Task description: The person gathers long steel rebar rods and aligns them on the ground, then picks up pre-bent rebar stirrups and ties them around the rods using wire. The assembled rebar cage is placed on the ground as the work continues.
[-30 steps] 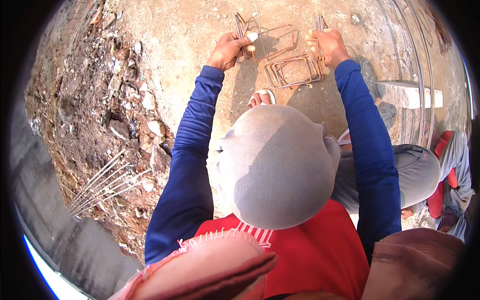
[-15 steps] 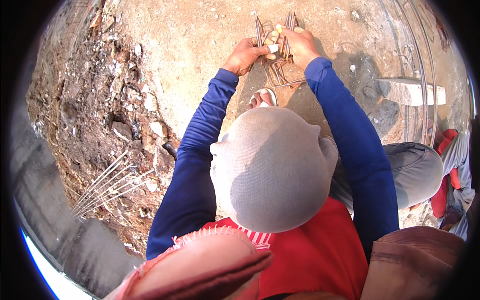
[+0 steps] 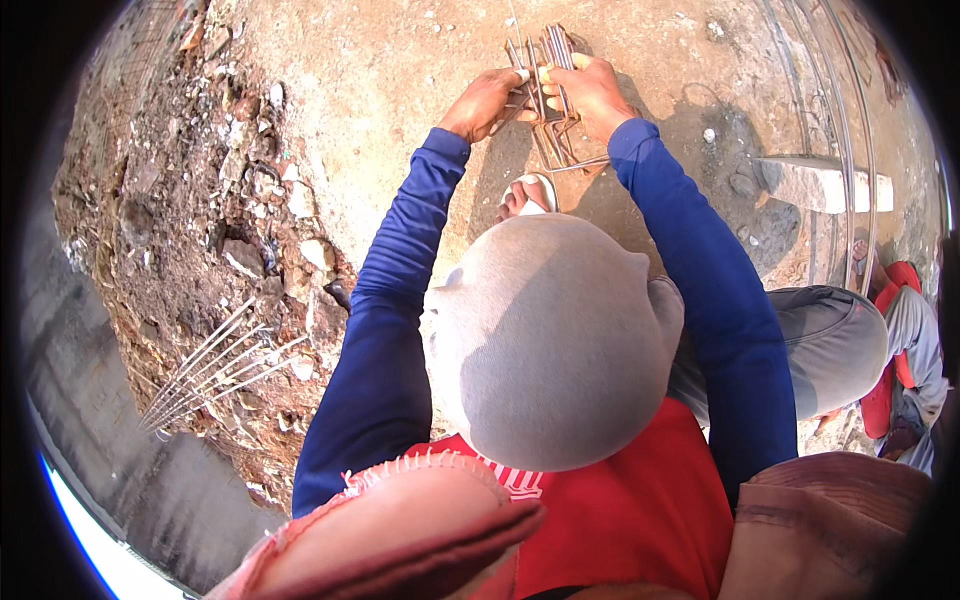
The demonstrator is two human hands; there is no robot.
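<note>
Several bent, rust-brown rebar stirrups [image 3: 558,45] are bunched between my two hands, low over the dirt ground. My left hand [image 3: 488,104] has its fingers closed at the left side of the bunch, thumb pointing toward my right hand. On the other side my right hand [image 3: 593,95] grips the upright bars of the stirrups, its fingertips partly hidden by them. Lower bent ends of the stirrups [image 3: 562,160] spread out just ahead of my sandalled foot [image 3: 530,194]. My bent knee [image 3: 545,340] in grey trousers fills the middle of the picture.
Rubble and broken stones [image 3: 240,200] cover the left side. Thin steel rods [image 3: 215,365] stick out there beside a lower grey surface [image 3: 90,370]. At right lie a pale block [image 3: 830,185] and long curved bars [image 3: 850,130]. Another person's leg [image 3: 915,325] shows at the far right.
The upright bars and my right hand have shifted slightly left. My left hand has moved a little up and left, its thumb now higher on the bunch.
</note>
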